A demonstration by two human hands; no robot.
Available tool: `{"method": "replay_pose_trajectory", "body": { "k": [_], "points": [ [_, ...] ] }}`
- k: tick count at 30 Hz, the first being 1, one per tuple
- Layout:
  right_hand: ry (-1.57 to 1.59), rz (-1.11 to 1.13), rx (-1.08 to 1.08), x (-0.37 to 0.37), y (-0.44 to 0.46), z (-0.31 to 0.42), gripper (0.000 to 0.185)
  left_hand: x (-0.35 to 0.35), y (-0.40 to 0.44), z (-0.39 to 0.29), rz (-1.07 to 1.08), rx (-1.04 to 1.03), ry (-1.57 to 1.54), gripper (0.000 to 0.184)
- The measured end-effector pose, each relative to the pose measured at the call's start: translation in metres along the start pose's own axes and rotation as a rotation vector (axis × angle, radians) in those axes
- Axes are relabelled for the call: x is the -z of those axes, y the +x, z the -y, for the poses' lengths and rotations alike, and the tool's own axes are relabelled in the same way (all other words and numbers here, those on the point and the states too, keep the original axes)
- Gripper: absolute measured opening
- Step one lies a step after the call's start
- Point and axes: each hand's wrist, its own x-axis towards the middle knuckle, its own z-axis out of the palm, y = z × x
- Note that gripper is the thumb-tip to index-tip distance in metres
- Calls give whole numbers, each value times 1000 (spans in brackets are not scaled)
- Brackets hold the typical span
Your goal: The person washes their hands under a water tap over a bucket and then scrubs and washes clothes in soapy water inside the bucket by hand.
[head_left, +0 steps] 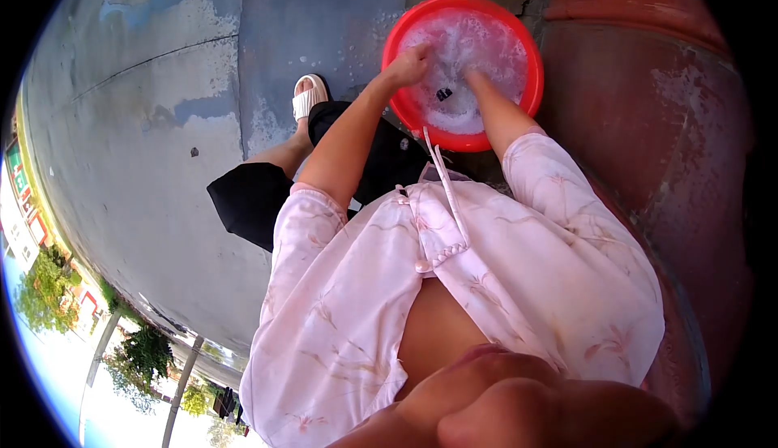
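A red basin [532, 75] holds cloudy, sudsy water [462, 42]. My left hand [412, 64] is over the basin's left side, just inside the rim, with its fingers curled; what it holds, if anything, is too small to tell. On the right, my right hand [472, 73] dips into the suds, its fingers hidden under foam. Between the hands, a small dark thing with pale marks [443, 94] shows at the surface. Whatever else lies in the water is hidden.
Worn grey concrete [178, 156] spreads to the left, with my sandalled foot [308, 98] left of the basin. A reddish-brown surface [600, 115] and a raised red ledge [632, 10] are at the right. Trees and poles show at lower left.
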Motion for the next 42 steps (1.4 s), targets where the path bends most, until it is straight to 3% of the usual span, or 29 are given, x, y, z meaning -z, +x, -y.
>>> {"method": "replay_pose_trajectory", "body": {
  "k": [1,2,4,7,9,10,12,13,15,16,18,19,21,24,25,26,28,32,34,35,38,41,42],
  "points": [
    [20,-32,26,8,3,3,50,1,3,2,-49,-35,19,50],
    [46,-60,54,14,3,2,50,10,0,-17,0,72,127,54],
    [102,-110,108,34,3,5,50,26,-6,-39,87,118,162,51],
    [179,-144,152,55,-2,-3,51,55,-29,-86,155,119,-68,44],
    [195,-226,145,40,11,-6,49,73,-29,-84,135,-25,-791,46],
    [208,-300,132,31,10,-9,47,76,-27,-72,136,-20,-793,46],
    [155,-254,62,43,-7,8,46,83,-30,-40,-537,-202,907,44],
    [113,-234,-14,49,-10,18,46,102,-40,-44,-540,-198,915,44],
    [135,-245,33,35,12,3,45,139,-57,-69,-170,-64,-126,45],
    [156,-246,77,28,21,-5,45,140,-59,-62,-175,-61,-127,45],
    [160,-156,1,32,26,-8,44,128,-69,-15,-69,565,785,54],
    [167,-64,-76,30,25,-4,42,118,-86,47,-308,145,1472,70],
    [42,-156,37,18,45,-7,40,97,-109,22,-163,314,1043,86],
    [-281,-235,235,1,34,-30,36,63,-146,5,252,343,807,106],
    [-139,-175,141,16,24,-18,36,55,-150,-5,347,343,777,111],
    [6,-129,49,28,20,-7,36,46,-150,-13,341,339,781,111],
    [0,-157,48,33,12,1,36,22,-153,-29,521,342,817,117],
    [-5,-223,15,34,1,8,39,-23,-160,-18,449,308,855,120],
    [57,-249,30,38,1,7,41,-32,-160,-11,264,248,918,117],
    [121,-264,54,36,3,4,42,-22,-157,-10,181,213,994,106],
    [61,-317,87,21,18,-5,38,36,-138,29,-112,95,1457,51],
    [48,-353,282,31,8,-5,36,107,-130,10,-523,189,1385,44],
    [47,-348,278,31,10,-6,36,128,-124,0,-516,191,1384,44]
  ]
}}
